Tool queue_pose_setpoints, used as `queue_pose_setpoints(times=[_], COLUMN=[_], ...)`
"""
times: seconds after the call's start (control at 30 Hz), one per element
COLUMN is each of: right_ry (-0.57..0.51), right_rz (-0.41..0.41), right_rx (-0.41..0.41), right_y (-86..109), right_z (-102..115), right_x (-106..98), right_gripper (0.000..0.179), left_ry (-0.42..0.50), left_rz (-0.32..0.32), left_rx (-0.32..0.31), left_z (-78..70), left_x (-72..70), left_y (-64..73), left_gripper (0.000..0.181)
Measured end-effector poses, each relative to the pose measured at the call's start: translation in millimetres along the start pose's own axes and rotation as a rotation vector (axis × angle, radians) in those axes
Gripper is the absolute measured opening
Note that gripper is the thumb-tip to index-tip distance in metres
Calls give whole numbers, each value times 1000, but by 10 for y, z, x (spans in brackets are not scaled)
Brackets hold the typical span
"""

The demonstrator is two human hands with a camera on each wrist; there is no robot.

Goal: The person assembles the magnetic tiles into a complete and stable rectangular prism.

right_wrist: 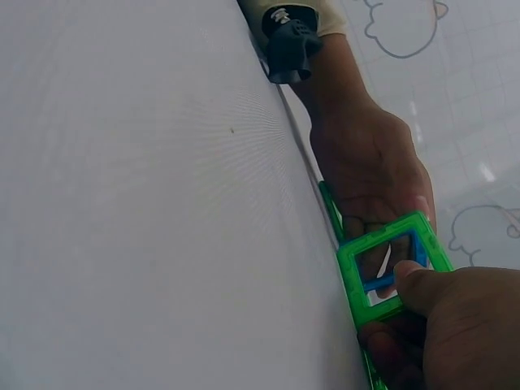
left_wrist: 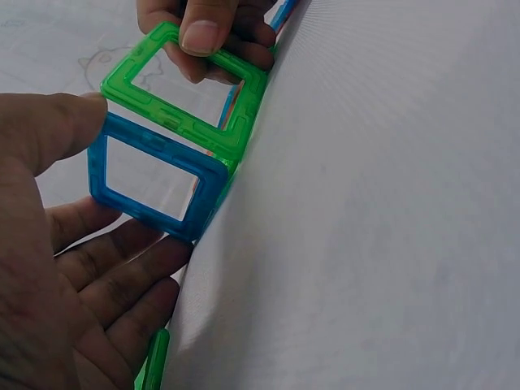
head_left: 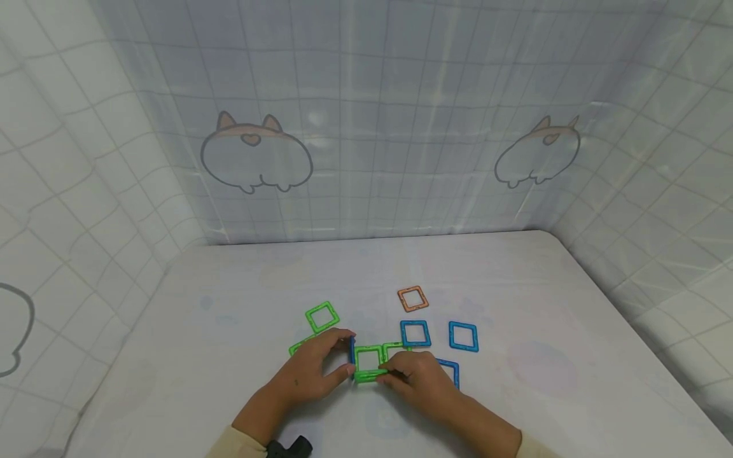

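Note:
My left hand pinches a blue square-frame magnetic tile that stands on edge, thumb at its top and fingers along its lower side. In my right hand, a green square-frame tile is held between thumb and fingers, raised on edge and meeting the blue tile near a corner. Behind that raised tile, a flat green tile lies between the hands. Another green tile adjoins it on the right, partly hidden by the right hand.
Farther back lie an orange tile and a blue tile. More blue tiles are to the right, one partly behind the right hand. Left of centre are a green tile and another partly covered by the left hand.

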State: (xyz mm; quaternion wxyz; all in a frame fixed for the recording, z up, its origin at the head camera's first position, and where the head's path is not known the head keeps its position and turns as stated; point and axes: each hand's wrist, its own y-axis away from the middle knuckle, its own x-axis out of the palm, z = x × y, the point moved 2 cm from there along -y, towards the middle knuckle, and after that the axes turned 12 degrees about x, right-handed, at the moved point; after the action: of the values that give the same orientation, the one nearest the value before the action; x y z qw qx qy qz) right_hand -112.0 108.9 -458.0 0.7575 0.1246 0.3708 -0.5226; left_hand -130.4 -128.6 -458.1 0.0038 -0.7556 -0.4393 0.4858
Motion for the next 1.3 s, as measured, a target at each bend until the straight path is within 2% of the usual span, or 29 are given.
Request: queue_pose_setpoints(times=[0.5,0.67,0.9,1.3], right_ry=[10,-8,-33,-57], right_rz=[-3,-18,-19,46], right_rx=[28,26,31,109], right_y=[-41,-41,-43,-35], right_z=[20,27,37,11], right_x=[29,22,14,14], right_gripper=[8,7,7,10], left_ry=[12,13,6,29], left_rz=[9,1,-4,15], left_rx=[-9,2,-16,-65], left_z=[10,-1,0,5], left_x=[-25,-24,-25,-16], left_y=[-11,-21,-22,-3], left_gripper=[50,47,46,66])
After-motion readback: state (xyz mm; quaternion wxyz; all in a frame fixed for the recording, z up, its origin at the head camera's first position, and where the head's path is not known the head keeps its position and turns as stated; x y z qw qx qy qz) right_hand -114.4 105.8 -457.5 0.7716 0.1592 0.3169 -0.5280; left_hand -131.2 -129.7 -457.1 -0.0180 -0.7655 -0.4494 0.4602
